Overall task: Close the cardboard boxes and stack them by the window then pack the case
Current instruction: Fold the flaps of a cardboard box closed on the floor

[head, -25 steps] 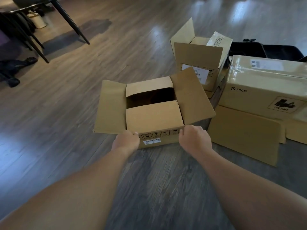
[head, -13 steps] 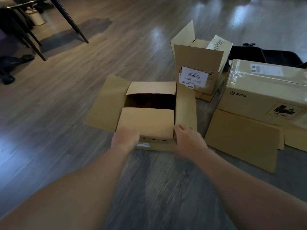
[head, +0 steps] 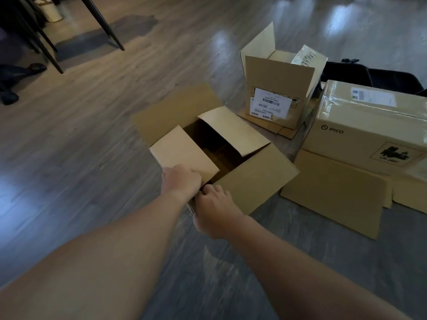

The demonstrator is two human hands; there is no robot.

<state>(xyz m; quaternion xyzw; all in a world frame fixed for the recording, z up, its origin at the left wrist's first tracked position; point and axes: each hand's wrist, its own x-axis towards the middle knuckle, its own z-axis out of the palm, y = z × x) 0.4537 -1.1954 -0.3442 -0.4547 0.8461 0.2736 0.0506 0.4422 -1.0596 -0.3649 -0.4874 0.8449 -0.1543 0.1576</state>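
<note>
The open cardboard box (head: 208,158) sits on the wooden floor (head: 80,139), turned corner-on to the person, its four flaps partly raised and its dark inside showing. The left hand (head: 180,181) lies on the near small flap (head: 184,155), fingers bent over its edge at the box's near corner. The right hand (head: 215,209) is just beside it, touching the same corner, fingers curled on the edge of the large flap (head: 256,179) that spreads away to the right; how firmly either hand holds cannot be told.

Beyond the hands, further right, stands a smaller open box (head: 277,88) with a white label (head: 270,105). To the right of the right hand, a taped box marked PICO (head: 369,125) rests on flattened cardboard (head: 335,195). Behind it lies a black case (head: 381,75). Far off to the left of the hands are dark chair legs (head: 104,24).
</note>
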